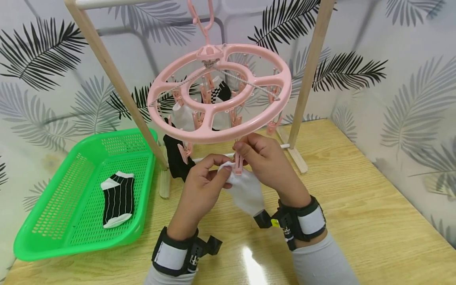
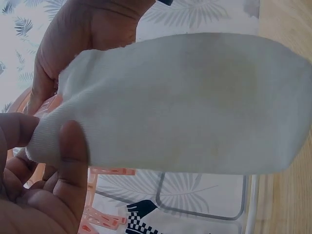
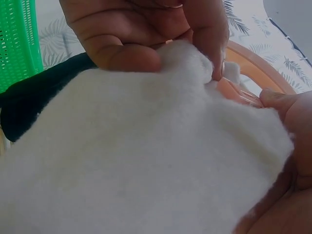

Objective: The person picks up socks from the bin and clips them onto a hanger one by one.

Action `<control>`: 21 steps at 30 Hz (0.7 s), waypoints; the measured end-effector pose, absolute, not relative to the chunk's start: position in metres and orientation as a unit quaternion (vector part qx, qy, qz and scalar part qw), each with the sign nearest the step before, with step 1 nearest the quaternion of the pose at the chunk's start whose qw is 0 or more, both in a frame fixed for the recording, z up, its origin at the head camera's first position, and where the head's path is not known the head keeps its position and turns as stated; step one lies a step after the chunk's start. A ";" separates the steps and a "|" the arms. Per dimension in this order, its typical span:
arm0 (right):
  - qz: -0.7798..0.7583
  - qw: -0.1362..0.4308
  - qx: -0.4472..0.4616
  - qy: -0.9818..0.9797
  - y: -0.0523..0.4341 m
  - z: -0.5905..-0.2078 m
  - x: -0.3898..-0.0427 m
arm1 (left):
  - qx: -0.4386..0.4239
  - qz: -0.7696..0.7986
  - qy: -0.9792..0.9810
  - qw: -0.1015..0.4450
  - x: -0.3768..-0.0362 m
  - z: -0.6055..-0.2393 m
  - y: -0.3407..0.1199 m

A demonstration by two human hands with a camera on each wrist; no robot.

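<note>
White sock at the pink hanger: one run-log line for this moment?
left hand: pinches white sock edge | right hand: pinches pink clip on sock | hanger: other socks clipped | green basket: one striped sock

The white sock (image 1: 246, 190) is plain, soft and unmarked — a small ankle sock hanging limp below the pink ring hanger (image 1: 221, 93). Its top edge is bunched at a pink clip (image 1: 238, 164) that dangles from the hanger's front rim, and its body droops down and to the right, above the worktop (image 1: 356, 206). The left hand (image 1: 203, 186) pinches the sock's upper edge — thumb over cloth — while the right hand (image 1: 265, 162) holds the clip against it.
</note>
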State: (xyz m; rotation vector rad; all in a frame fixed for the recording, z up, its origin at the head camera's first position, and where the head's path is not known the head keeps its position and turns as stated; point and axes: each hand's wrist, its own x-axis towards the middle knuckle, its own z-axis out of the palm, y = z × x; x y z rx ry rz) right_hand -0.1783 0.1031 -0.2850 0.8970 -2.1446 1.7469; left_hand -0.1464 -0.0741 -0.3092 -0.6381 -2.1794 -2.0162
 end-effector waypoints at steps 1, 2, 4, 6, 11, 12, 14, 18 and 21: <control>0.595 0.116 0.304 -0.735 0.103 -0.285 -0.178 | -0.209 -0.663 -0.717 0.053 -0.147 -0.309 -0.074; 0.593 0.114 0.302 -0.737 0.103 -0.285 -0.178 | -0.207 -0.664 -0.717 0.053 -0.147 -0.309 -0.074; 0.592 0.105 0.294 -0.743 0.103 -0.285 -0.178 | -0.201 -0.665 -0.718 0.054 -0.146 -0.308 -0.075; 0.590 0.094 0.282 -0.750 0.104 -0.285 -0.178 | -0.195 -0.664 -0.720 0.056 -0.146 -0.308 -0.075; 0.599 0.072 0.266 -0.752 0.104 -0.285 -0.177 | -0.186 -0.651 -0.733 0.063 -0.146 -0.309 -0.076; 0.601 0.070 0.266 -0.750 0.104 -0.285 -0.177 | -0.185 -0.648 -0.736 0.065 -0.146 -0.310 -0.076; 0.603 0.069 0.267 -0.749 0.104 -0.285 -0.177 | -0.185 -0.642 -0.741 0.069 -0.147 -0.311 -0.077; 0.601 0.066 0.270 -0.750 0.104 -0.286 -0.178 | -0.183 -0.636 -0.747 0.063 -0.149 -0.311 -0.080; 0.597 0.067 0.272 -0.752 0.104 -0.286 -0.178 | -0.176 -0.632 -0.753 0.059 -0.149 -0.308 -0.084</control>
